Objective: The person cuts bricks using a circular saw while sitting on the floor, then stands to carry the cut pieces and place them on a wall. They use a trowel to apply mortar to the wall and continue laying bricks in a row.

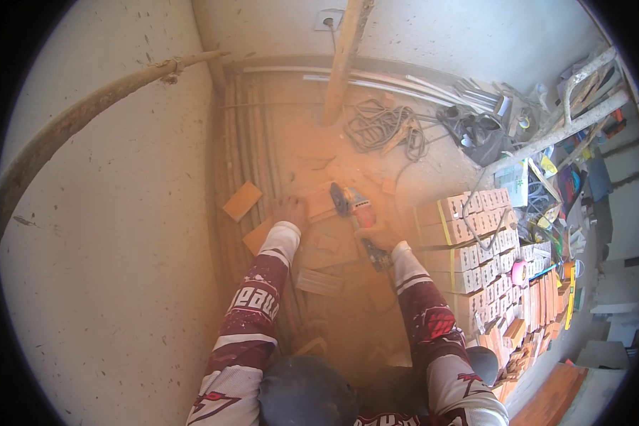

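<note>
My right hand (pixel 382 233) is wrapped round the body of an angle grinder (pixel 363 213). The grinder's disc end, with its dark guard, meets the right end of an orange brick slip (pixel 321 203) low over the floor. On the left end of that slip sits my left hand (pixel 290 211), its fingers closed over it and partly blurred by dust. Just left of this hand lie a loose orange slip (pixel 242 201) and another slip (pixel 258 238) partly beside my wrist. A grooved pale slip (pixel 320 282) rests nearer to me between my forearms.
Orange dust hangs over the floor. Strapped stacks of bricks (pixel 468 245) stand at the right. Long pipes (pixel 247 135) run along the left wall. A wooden post (pixel 343 64) rises ahead, near a coiled cable (pixel 383 128). A yellow level (pixel 570 297) leans beyond the bricks.
</note>
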